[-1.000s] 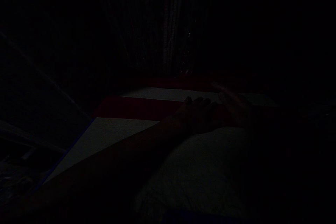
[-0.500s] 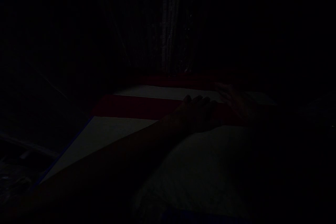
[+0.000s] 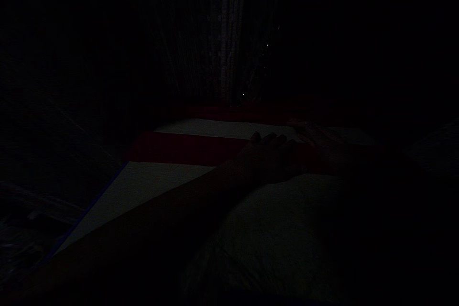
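Observation:
Very little light falls here. My left hand lies palm down across a dark red band of a flat, pale surface, its fingers apart and stretched away from me. To its right, my right hand is dim and partly lost in shadow. Its fingers look extended over the far pale stripe and the red band, and I make out nothing in them. Whether the surface is cloth or a board I cannot tell. A blue edge runs along its left side.
Behind the surface, faint vertical ribbed lines rise with small glints beside them. At the lower left lies a blurred, pale tangle below a faint ledge-like line. Darkness hides the rest.
My right hand's fingers have shifted slightly and look lower and flatter. My left hand stays in place on the red band. The view has tilted very slightly.

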